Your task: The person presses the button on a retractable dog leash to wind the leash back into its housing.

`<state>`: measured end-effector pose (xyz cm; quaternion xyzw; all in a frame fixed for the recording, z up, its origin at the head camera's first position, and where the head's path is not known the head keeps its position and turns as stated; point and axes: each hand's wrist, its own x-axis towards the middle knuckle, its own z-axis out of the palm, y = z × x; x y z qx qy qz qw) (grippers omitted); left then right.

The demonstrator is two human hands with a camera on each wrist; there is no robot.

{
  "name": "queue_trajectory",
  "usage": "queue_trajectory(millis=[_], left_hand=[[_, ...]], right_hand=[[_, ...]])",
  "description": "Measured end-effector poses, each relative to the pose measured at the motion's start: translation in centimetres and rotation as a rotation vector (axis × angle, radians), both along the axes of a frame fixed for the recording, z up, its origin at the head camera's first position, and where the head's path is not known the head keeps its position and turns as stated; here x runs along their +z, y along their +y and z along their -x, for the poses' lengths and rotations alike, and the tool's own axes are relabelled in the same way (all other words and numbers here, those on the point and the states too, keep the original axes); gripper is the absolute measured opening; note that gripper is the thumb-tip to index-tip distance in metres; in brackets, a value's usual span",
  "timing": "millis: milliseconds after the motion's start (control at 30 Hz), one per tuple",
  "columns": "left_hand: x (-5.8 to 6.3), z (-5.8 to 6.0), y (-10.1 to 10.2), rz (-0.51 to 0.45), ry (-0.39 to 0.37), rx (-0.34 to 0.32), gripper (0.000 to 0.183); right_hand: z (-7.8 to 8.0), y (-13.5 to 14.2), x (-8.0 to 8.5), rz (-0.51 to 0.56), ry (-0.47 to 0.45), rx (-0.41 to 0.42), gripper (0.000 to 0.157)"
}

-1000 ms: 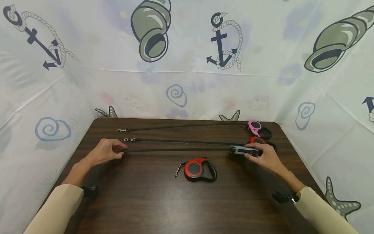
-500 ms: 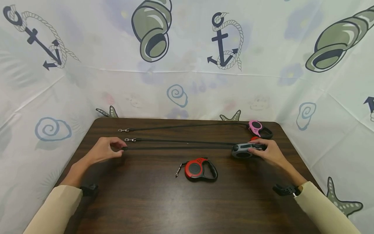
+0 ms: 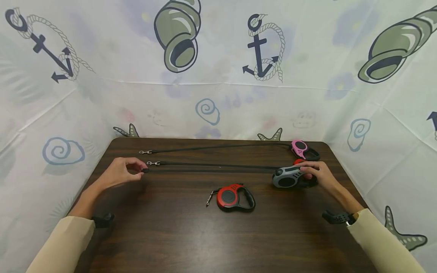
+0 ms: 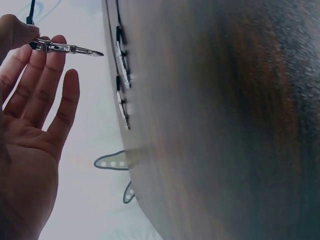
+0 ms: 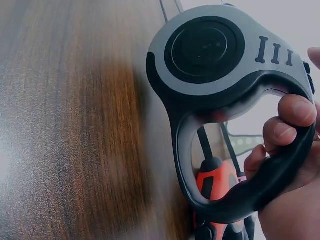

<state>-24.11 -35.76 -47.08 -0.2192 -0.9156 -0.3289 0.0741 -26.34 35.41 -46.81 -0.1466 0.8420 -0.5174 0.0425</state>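
Observation:
My right hand [image 3: 319, 175] grips the black handle of a grey retractable dog leash [image 3: 286, 178], fingers curled through its loop in the right wrist view. The leash's round face is turned toward me. From it a thin black cord [image 3: 205, 171] runs taut to the left. My left hand [image 3: 121, 174] pinches the cord's end between thumb and fingertips. In the left wrist view the metal snap clip [image 4: 62, 48] sticks out past those fingertips, the other fingers loosely extended. A red retractable leash [image 3: 228, 196] lies on the table between my hands and nearer me, its clip beside it.
Behind, a pink retractable leash [image 3: 299, 148] lies with its cord pulled out leftward. Another red leash [image 5: 220, 182], partly hidden by my right hand in the head view, has its cord [image 3: 218, 165] laid out parallel. Patterned cloth [image 3: 218, 110] encloses the brown table [image 3: 191, 235].
My right hand has turned the grey leash from edge-on to face-out and shifted slightly right. The stretched cord and my left hand have moved slightly toward the back.

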Motion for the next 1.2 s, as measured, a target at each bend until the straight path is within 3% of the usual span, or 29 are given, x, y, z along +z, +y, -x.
queue_trajectory(millis=[133,333,500,833,1200], left_hand=[[0.4,0.0,0.2,-0.014,0.014,-0.015,0.025],[0.9,-0.1,0.4,0.003,0.012,-0.003,0.023],[1.2,-0.3,0.6,0.011,0.012,0.004,0.023],[1.7,-0.4,0.9,0.010,0.012,0.000,0.023],[2.1,-0.3,1.2,0.020,0.049,-0.003,0.023]], right_hand=[[0.3,0.3,0.1,0.125,-0.060,0.004,0.041],[0.5,0.6,0.2,0.244,-0.078,0.014,0.033],[0.5,0.7,0.4,0.276,-0.092,0.015,0.030],[0.6,1.1,0.8,0.382,-0.069,0.094,0.030],[0.6,1.1,1.2,0.388,-0.076,0.071,0.029]])
